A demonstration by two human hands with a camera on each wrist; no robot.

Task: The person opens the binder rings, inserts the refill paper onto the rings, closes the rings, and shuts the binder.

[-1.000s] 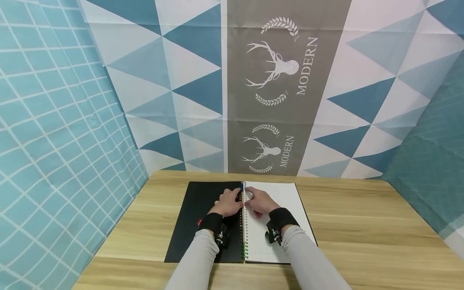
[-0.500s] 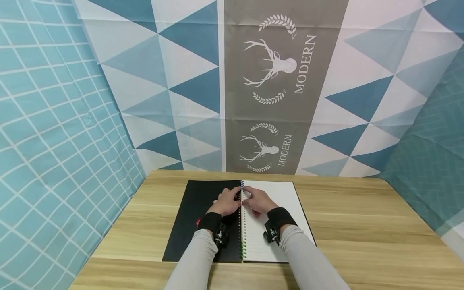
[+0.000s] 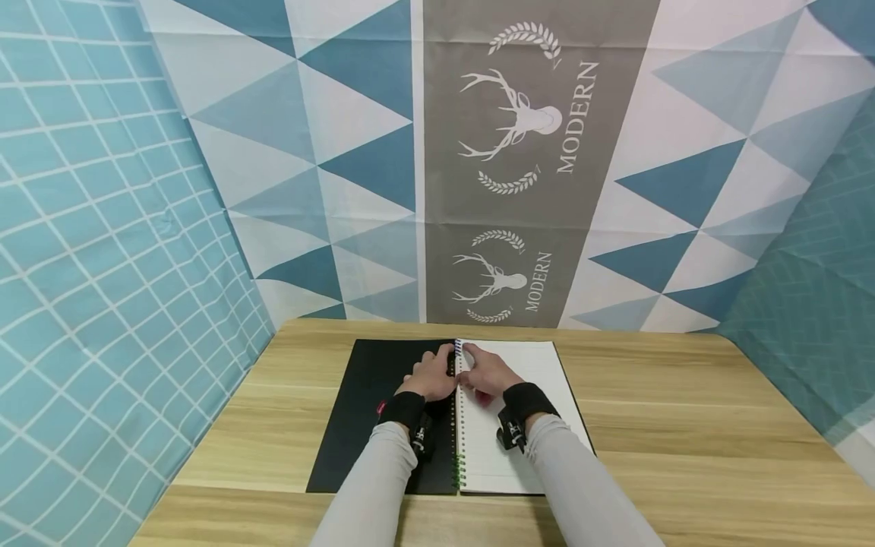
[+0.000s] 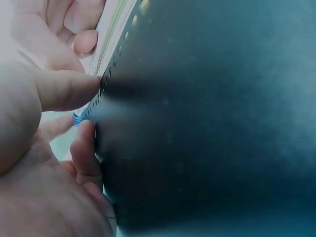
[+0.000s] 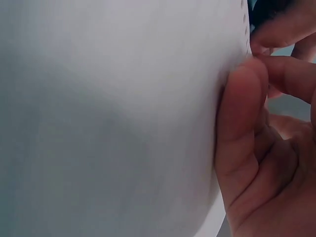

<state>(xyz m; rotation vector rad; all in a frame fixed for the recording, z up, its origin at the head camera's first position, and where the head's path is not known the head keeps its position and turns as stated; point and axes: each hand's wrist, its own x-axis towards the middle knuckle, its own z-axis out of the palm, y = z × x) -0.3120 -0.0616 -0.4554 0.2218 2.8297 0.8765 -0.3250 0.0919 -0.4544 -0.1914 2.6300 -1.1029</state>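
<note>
An open loose-leaf notebook lies on the table, its black cover [image 3: 355, 418] to the left and white pages [image 3: 536, 395] to the right. Punched holes line both inner edges. Blue binding rings [image 3: 458, 347] show at the far end of the spine, green binding rings [image 3: 459, 472] at the near end. My left hand [image 3: 432, 377] grips the cover's punched edge, thumb on the edge and a finger by the blue rings. Opposite it, my right hand [image 3: 491, 374] pinches the page edge with curled fingers, its index finger at the blue rings. The fingers partly hide the spine.
The wooden table [image 3: 683, 425] extends to both sides of the notebook. Behind it hangs a patterned cloth [image 3: 369, 190] with triangles and deer heads. A blue checked cloth [image 3: 102, 251] lines the left side, a green one [image 3: 813, 304] the right.
Both index fingers have shifted slightly toward the notebook's far end, and more of the blue rings shows between them. The left wrist has turned a little; the notebook stays in place.
</note>
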